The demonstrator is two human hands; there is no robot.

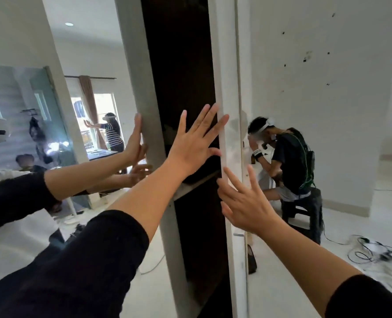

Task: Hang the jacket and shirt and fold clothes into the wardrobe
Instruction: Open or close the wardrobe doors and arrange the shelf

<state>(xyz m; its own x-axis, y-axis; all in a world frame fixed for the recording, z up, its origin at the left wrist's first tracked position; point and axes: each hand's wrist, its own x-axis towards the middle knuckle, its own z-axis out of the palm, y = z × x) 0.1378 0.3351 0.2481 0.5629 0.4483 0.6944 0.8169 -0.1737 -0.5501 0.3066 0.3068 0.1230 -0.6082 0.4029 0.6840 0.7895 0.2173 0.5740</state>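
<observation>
Now both open hands (193,143) at wardrobe (224,88).

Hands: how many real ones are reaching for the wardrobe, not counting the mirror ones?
2. The left hand is spread open over the dark gap, with its fingertips at the white door edge. The right hand is lower, open at that same door. The mirror shows only copies.

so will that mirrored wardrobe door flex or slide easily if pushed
Probably stiff: the mirrored door has a thick straight edge. It likely slides sideways, since both hands, left and right, lie flat near its edges. The glass may be fragile and heavy.
</observation>
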